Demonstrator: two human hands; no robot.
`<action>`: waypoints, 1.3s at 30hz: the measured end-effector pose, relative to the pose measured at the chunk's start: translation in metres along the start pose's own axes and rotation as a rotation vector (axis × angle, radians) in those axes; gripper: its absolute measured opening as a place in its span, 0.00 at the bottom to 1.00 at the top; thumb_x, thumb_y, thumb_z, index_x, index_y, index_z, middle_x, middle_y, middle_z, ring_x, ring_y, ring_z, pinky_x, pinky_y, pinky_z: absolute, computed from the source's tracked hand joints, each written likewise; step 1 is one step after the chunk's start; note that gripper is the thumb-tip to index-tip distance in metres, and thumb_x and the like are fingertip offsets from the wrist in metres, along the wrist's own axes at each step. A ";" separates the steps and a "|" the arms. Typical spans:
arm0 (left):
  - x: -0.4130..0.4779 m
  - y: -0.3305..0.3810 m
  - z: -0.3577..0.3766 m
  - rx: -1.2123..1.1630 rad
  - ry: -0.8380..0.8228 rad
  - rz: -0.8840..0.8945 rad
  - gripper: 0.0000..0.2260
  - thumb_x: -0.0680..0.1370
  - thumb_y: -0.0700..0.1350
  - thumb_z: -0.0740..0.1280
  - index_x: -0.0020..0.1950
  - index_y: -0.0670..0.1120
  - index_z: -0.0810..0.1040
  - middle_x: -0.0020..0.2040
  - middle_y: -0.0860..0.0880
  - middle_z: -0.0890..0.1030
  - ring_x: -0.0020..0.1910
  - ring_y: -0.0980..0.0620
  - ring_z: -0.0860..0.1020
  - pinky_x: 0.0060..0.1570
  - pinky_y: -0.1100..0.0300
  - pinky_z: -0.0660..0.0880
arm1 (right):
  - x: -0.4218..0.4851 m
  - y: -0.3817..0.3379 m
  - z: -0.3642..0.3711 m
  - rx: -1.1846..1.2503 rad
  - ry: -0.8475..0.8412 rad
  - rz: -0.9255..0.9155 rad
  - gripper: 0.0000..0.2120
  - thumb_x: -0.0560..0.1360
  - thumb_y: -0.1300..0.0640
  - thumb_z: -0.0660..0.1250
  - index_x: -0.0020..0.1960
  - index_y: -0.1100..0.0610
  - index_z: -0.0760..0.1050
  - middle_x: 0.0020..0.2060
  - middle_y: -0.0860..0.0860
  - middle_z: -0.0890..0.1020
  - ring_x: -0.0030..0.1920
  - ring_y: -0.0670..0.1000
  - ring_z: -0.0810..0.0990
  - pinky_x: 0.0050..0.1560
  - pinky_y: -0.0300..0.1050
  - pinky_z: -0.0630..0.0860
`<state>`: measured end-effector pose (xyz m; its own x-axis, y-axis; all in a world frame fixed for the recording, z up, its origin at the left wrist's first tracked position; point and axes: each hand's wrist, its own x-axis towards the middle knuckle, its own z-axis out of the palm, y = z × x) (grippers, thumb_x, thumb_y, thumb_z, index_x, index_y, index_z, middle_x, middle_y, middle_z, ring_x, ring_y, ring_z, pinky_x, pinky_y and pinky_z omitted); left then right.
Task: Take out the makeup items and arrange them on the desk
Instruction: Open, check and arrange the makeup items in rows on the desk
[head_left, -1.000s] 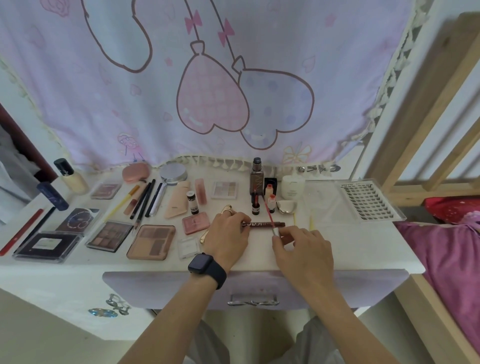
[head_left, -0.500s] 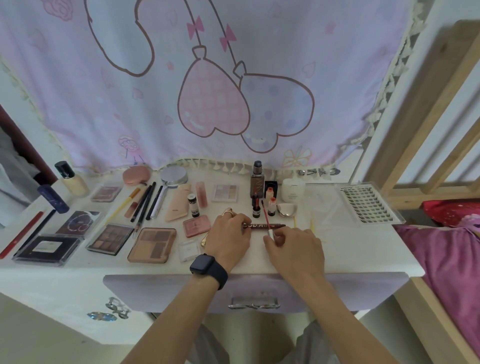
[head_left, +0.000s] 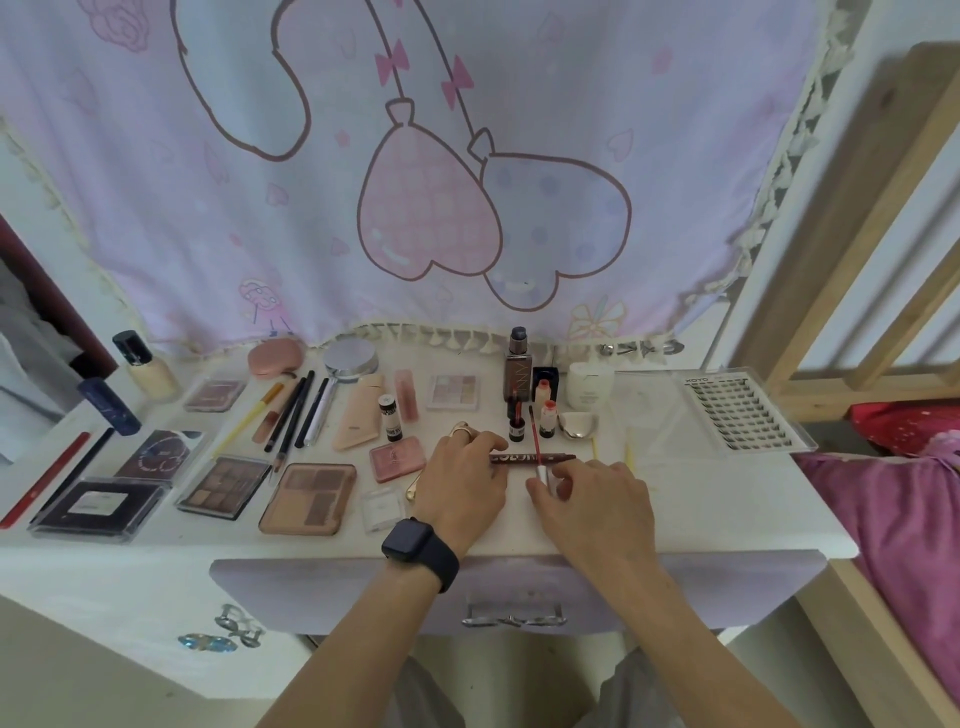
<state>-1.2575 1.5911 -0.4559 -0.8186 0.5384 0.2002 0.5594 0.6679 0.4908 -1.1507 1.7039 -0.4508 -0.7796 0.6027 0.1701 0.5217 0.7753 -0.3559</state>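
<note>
My left hand (head_left: 462, 480), with a dark watch on the wrist, grips one end of a dark red pencil-shaped tube (head_left: 558, 458) that lies crosswise on the white desk (head_left: 727, 499). My right hand (head_left: 592, 499) pinches the white end of a thin red stick (head_left: 535, 439) that points away from me across the tube. Many makeup items are laid out on the desk: eyeshadow palettes (head_left: 309, 499), pencils and brushes (head_left: 291, 410), a foundation bottle (head_left: 518, 366), small red bottles (head_left: 545, 415).
A clear lash tray (head_left: 743, 413) sits at the desk's right end, a white jar (head_left: 589, 384) behind my hands. A purple drawer front (head_left: 519, 592) is shut below the desk edge. A patterned curtain (head_left: 415, 182) hangs behind; a wooden bed frame (head_left: 857, 260) and pink bedding (head_left: 904, 530) stand right.
My right hand has slid left and a little nearer to the left hand, carrying the thin red stick with it. The left hand stays on the tube.
</note>
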 end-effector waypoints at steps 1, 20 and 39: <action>-0.001 0.000 -0.002 -0.003 0.003 0.009 0.13 0.80 0.48 0.65 0.65 0.53 0.78 0.61 0.51 0.76 0.62 0.50 0.74 0.57 0.57 0.73 | 0.000 0.000 -0.001 -0.008 0.004 -0.004 0.20 0.79 0.36 0.58 0.60 0.46 0.79 0.50 0.43 0.83 0.53 0.51 0.76 0.53 0.48 0.69; -0.036 -0.040 -0.050 0.261 0.019 -0.138 0.15 0.77 0.56 0.63 0.62 0.54 0.73 0.57 0.51 0.78 0.57 0.49 0.72 0.54 0.56 0.72 | -0.072 -0.021 0.055 0.079 0.238 -0.587 0.16 0.75 0.52 0.63 0.58 0.56 0.82 0.54 0.50 0.81 0.52 0.54 0.79 0.48 0.49 0.80; -0.079 -0.027 -0.059 -0.339 0.161 0.134 0.09 0.80 0.47 0.69 0.58 0.56 0.82 0.50 0.54 0.77 0.48 0.57 0.75 0.43 0.68 0.72 | -0.035 -0.026 -0.029 1.301 -0.263 0.368 0.20 0.76 0.38 0.67 0.60 0.51 0.72 0.38 0.53 0.85 0.27 0.50 0.74 0.27 0.42 0.70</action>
<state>-1.2155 1.5000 -0.4352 -0.7665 0.5039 0.3982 0.6096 0.3754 0.6982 -1.1273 1.6682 -0.4205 -0.7862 0.5671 -0.2455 0.1265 -0.2413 -0.9622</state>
